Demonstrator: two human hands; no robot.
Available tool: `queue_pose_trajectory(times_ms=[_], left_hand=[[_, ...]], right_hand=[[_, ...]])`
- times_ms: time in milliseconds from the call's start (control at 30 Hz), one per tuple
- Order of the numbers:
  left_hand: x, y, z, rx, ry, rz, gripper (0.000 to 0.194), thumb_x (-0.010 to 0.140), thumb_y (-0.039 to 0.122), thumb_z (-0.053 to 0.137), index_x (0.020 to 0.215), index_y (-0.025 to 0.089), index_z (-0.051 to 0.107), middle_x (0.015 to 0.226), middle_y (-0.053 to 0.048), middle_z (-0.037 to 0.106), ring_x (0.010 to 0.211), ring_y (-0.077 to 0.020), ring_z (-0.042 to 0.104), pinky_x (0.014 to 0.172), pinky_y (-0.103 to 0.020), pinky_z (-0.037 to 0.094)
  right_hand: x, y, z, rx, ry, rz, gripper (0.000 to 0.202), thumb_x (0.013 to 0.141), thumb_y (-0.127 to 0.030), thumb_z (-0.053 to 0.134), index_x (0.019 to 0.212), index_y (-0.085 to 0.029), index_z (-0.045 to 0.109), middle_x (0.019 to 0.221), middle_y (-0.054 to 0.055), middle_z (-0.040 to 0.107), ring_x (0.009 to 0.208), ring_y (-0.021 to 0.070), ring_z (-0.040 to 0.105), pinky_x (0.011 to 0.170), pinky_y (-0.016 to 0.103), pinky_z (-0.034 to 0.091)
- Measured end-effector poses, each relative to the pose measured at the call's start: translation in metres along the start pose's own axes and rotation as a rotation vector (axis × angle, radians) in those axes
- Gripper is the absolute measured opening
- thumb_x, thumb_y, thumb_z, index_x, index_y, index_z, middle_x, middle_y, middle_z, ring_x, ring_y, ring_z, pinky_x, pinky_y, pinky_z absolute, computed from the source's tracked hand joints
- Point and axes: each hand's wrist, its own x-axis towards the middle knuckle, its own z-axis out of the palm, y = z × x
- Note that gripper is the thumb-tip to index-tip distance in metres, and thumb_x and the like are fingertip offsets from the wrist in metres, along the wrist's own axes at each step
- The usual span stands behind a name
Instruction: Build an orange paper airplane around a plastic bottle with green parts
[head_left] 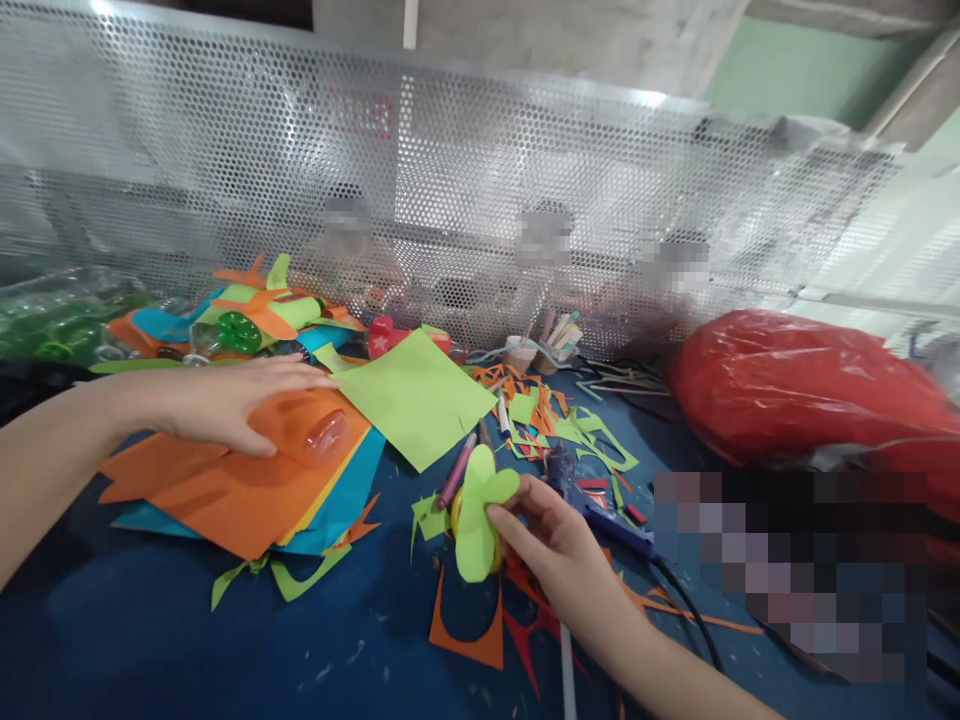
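My right hand (551,535) pinches a lime-green paper cutout (478,520) with rounded petals, like a propeller, between thumb and fingers. Something yellow and round partly shows behind the cutout. My left hand (225,400) has its fingers stretched out and thumb apart over a clear plastic bottle (326,437). The bottle lies on orange paper sheets (225,490); whether my fingers touch it I cannot tell. Blue sheets (341,510) and a yellow edge show underneath. A lime-green square sheet (420,395) lies beyond, between my hands.
A blue hot glue gun (615,525) with a black cord lies right of my right hand, near a purple marker (456,472) and many paper scraps (592,435). Bottle crafts (270,305) are piled back left. A red plastic bag (810,385) sits right. People are visible behind the perforated metal screen (465,190).
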Motion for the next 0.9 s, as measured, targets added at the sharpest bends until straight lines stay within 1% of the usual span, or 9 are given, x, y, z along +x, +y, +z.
queue_pose_trajectory(times_ms=[100, 267, 367, 433, 533, 633, 733, 800, 900], left_hand=[[0.0, -0.005, 0.006, 0.034, -0.013, -0.014, 0.073, 0.061, 0.011, 0.064, 0.13, 0.027, 0.049, 0.143, -0.003, 0.044, 0.135, -0.0318, 0.029, 0.106, -0.051, 0.025], [0.003, 0.014, 0.007, 0.071, 0.097, -0.004, 0.049, 0.067, 0.007, 0.057, 0.114, 0.02, 0.063, 0.126, -0.001, 0.059, 0.123, -0.0269, 0.046, 0.102, -0.045, 0.034], [0.006, 0.023, 0.0, 0.047, 0.187, -0.026, 0.041, 0.07, 0.019, 0.064, 0.111, 0.022, 0.064, 0.111, 0.002, 0.065, 0.109, -0.0241, 0.056, 0.096, -0.04, 0.042], [0.008, 0.03, -0.007, 0.059, 0.223, -0.082, 0.043, 0.071, 0.032, 0.067, 0.113, 0.023, 0.064, 0.109, 0.001, 0.066, 0.104, -0.0259, 0.059, 0.091, -0.04, 0.045], [0.014, 0.048, -0.01, 0.047, 0.151, -0.1, 0.055, 0.069, 0.046, 0.068, 0.12, 0.026, 0.059, 0.119, -0.002, 0.063, 0.105, -0.03, 0.059, 0.087, -0.042, 0.046], [0.02, 0.074, 0.004, -0.02, -0.01, 0.05, 0.07, 0.062, 0.056, 0.069, 0.123, 0.026, 0.057, 0.124, -0.006, 0.061, 0.109, -0.0313, 0.057, 0.087, -0.038, 0.046], [0.026, 0.105, 0.028, -0.006, -0.058, 0.185, 0.067, 0.063, 0.057, 0.066, 0.12, 0.023, 0.06, 0.12, -0.01, 0.062, 0.107, -0.0325, 0.057, 0.089, -0.04, 0.044], [0.029, 0.123, 0.043, 0.043, -0.092, 0.199, 0.059, 0.065, 0.053, 0.063, 0.114, 0.02, 0.063, 0.113, -0.013, 0.063, 0.103, -0.0341, 0.058, 0.085, -0.041, 0.045], [0.032, 0.139, 0.055, 0.063, -0.11, 0.174, 0.055, 0.067, 0.052, 0.06, 0.109, 0.017, 0.064, 0.11, -0.015, 0.063, 0.102, -0.0355, 0.058, 0.081, -0.041, 0.046]], right_hand=[[0.002, -0.002, -0.002, 0.002, 0.036, 0.014, 0.024, 0.078, -0.041, 0.063, 0.076, -0.02, 0.052, 0.068, -0.002, 0.053, 0.06, 0.0115, 0.05, 0.057, 0.024, 0.045], [0.006, -0.009, -0.013, 0.004, 0.12, -0.036, 0.022, 0.08, -0.04, 0.062, 0.081, -0.019, 0.055, 0.07, -0.001, 0.053, 0.061, 0.0112, 0.05, 0.057, 0.023, 0.045], [0.013, -0.01, -0.024, -0.03, 0.15, -0.074, 0.022, 0.08, -0.04, 0.063, 0.084, -0.018, 0.058, 0.072, 0.0, 0.055, 0.063, 0.012, 0.052, 0.056, 0.022, 0.045], [0.018, -0.008, -0.03, -0.081, 0.126, -0.086, 0.022, 0.078, -0.038, 0.063, 0.086, -0.018, 0.058, 0.075, 0.002, 0.059, 0.066, 0.0133, 0.055, 0.056, 0.023, 0.046], [0.023, -0.005, -0.037, -0.214, 0.046, -0.102, 0.017, 0.079, -0.032, 0.059, 0.088, -0.017, 0.059, 0.081, 0.004, 0.064, 0.075, 0.0163, 0.06, 0.065, 0.027, 0.048], [0.023, -0.006, -0.042, -0.428, -0.02, -0.103, 0.007, 0.078, -0.024, 0.057, 0.08, -0.018, 0.059, 0.077, 0.003, 0.066, 0.074, 0.0169, 0.062, 0.067, 0.029, 0.047], [0.02, -0.008, -0.044, -0.668, -0.08, -0.109, 0.004, 0.075, -0.018, 0.058, 0.077, -0.019, 0.062, 0.072, 0.001, 0.064, 0.067, 0.0165, 0.059, 0.063, 0.029, 0.045], [0.018, -0.008, -0.044, -0.787, -0.122, -0.145, 0.009, 0.073, -0.013, 0.059, 0.078, -0.019, 0.063, 0.077, 0.002, 0.064, 0.072, 0.018, 0.059, 0.067, 0.03, 0.046], [0.017, -0.01, -0.046, -0.859, -0.153, -0.227, 0.016, 0.07, -0.01, 0.06, 0.082, -0.019, 0.064, 0.096, 0.006, 0.064, 0.092, 0.022, 0.059, 0.082, 0.034, 0.045]])
